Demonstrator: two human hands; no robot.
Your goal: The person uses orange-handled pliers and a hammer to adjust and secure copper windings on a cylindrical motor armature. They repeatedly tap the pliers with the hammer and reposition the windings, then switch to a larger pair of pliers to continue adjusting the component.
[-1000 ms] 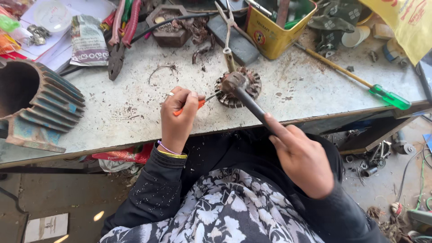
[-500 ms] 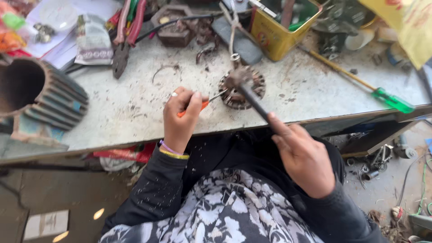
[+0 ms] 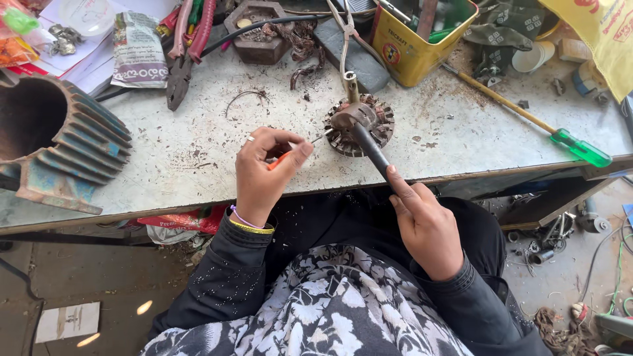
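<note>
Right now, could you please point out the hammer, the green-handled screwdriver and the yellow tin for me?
hammer (image 3: pixel 370 148): head view, on its black handle, above the right hand.
green-handled screwdriver (image 3: pixel 581 148): head view, on the green handle near the table's right edge.
yellow tin (image 3: pixel 405 56): head view, on its front wall.

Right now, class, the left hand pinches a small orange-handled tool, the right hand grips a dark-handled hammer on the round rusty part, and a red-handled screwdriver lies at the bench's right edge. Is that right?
Not quite. In the head view the screwdriver at the bench's right edge has a green handle, not red. The left hand does pinch the small orange-handled tool, and the right hand grips the dark-handled hammer on the round rusty part.
</note>
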